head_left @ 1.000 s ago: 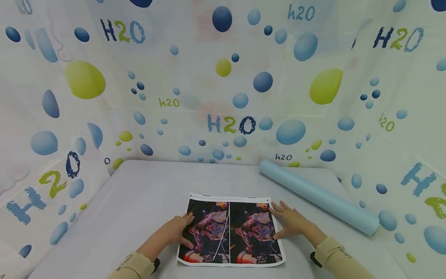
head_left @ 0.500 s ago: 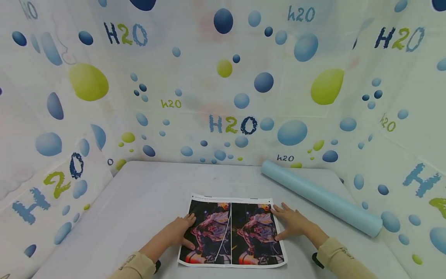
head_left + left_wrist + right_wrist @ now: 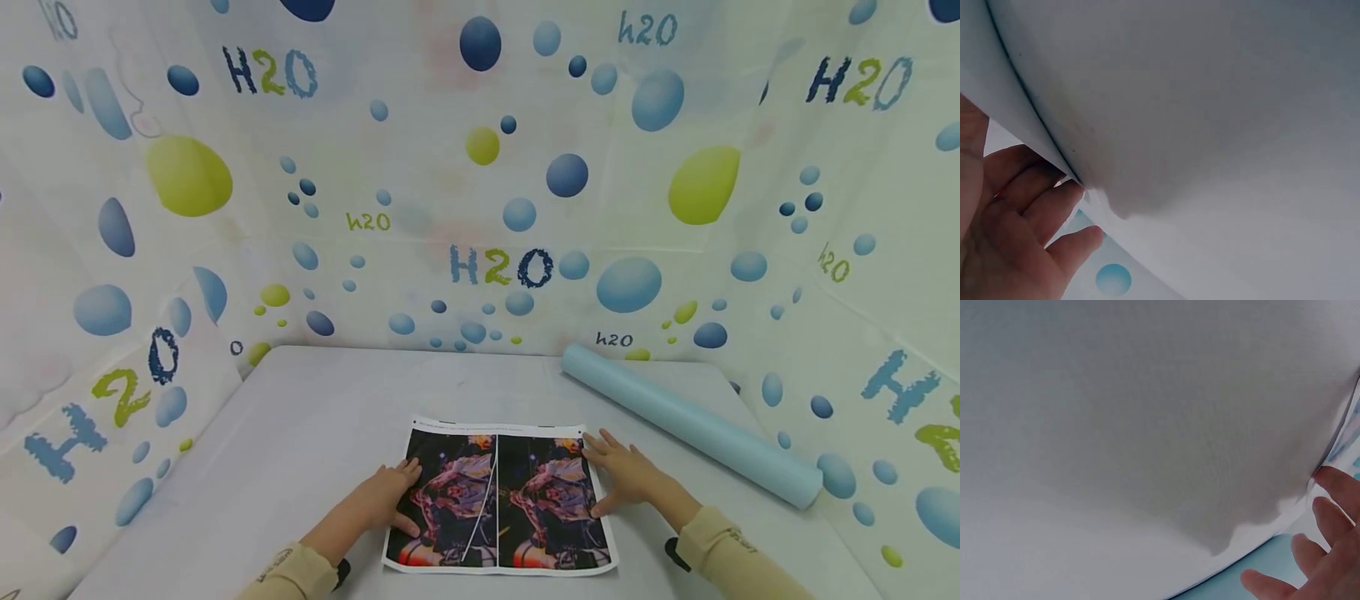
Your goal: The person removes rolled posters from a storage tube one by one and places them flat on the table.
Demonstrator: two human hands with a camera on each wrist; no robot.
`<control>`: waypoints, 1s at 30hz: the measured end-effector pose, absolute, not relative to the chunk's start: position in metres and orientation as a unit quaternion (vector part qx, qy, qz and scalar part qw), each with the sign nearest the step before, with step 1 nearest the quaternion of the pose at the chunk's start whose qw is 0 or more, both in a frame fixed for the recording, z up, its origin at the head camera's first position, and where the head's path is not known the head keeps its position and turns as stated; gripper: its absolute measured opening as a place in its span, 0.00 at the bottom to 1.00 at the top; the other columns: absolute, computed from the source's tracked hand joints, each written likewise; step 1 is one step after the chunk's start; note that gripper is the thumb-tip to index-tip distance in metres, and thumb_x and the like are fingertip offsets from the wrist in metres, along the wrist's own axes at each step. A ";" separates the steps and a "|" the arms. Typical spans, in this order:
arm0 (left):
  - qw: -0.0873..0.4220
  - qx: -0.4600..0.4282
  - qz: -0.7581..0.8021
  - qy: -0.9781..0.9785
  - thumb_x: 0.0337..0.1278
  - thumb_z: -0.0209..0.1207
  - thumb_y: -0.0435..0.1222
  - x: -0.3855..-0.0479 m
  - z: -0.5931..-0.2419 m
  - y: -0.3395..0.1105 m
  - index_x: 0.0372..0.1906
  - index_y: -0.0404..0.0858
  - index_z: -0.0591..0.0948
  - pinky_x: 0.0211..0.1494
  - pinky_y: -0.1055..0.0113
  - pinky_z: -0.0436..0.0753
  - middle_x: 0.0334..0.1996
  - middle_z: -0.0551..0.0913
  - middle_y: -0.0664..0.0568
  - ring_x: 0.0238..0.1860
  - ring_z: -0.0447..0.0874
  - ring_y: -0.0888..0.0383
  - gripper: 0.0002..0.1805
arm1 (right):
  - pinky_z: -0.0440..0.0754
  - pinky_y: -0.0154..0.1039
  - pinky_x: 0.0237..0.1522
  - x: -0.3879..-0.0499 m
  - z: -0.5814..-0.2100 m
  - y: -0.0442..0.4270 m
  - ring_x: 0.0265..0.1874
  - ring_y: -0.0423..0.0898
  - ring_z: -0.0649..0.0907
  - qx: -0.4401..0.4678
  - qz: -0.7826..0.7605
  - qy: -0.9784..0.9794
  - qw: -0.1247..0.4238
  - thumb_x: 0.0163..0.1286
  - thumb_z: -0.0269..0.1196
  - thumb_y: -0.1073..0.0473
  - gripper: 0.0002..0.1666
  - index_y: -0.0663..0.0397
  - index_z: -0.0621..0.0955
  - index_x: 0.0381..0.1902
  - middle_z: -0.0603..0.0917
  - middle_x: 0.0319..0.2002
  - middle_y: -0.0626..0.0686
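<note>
A printed sheet [image 3: 555, 500] lies flat on the white-covered table, showing two near-identical dark, colourful pictures side by side. A thin pale slanted line crosses the left picture. At the sheet's left edge rests my left hand [image 3: 384, 498], its thumb and fingertips on the margin. My right hand [image 3: 628, 473] lies along the opposite edge with spread fingers, the tips touching the border. In the left wrist view, relaxed fingers of the left hand [image 3: 1025, 228] meet the edge of a pale surface. The right wrist view shows the right hand [image 3: 1329, 550] with fingers apart at such an edge.
A light blue roll [image 3: 690, 425] lies diagonally on the right side of the table [image 3: 322, 408]. Behind and at both sides hangs a white curtain [image 3: 420, 150] printed with blue and green drops and H2O lettering.
The head view has shifted very slightly. Both hands and the sheet stay in practically the same places.
</note>
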State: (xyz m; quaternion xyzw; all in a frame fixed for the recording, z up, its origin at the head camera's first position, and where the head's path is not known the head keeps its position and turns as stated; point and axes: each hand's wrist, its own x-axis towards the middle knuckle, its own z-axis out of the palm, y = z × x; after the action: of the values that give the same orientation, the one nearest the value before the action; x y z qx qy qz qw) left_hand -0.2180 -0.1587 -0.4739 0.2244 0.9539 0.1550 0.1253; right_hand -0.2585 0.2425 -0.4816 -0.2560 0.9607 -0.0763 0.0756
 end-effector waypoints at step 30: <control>-0.108 0.365 -0.006 0.925 0.45 0.66 0.34 -0.209 -0.447 -0.119 0.50 0.31 0.78 0.59 0.51 0.68 0.52 0.77 0.41 0.57 0.72 0.45 0.23 | 0.73 0.43 0.26 -0.232 -0.477 0.206 0.21 0.42 0.68 -0.249 -0.026 0.968 0.003 0.22 0.71 0.26 0.43 0.56 0.76 0.23 0.73 0.19 0.45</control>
State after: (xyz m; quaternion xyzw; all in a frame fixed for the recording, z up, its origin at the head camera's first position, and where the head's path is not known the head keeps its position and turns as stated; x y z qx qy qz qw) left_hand -0.2092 -0.1189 -0.4466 0.3652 0.9246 -0.0064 -0.1079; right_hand -0.2322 0.2064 -0.4768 -0.2486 0.9683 -0.0258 0.0032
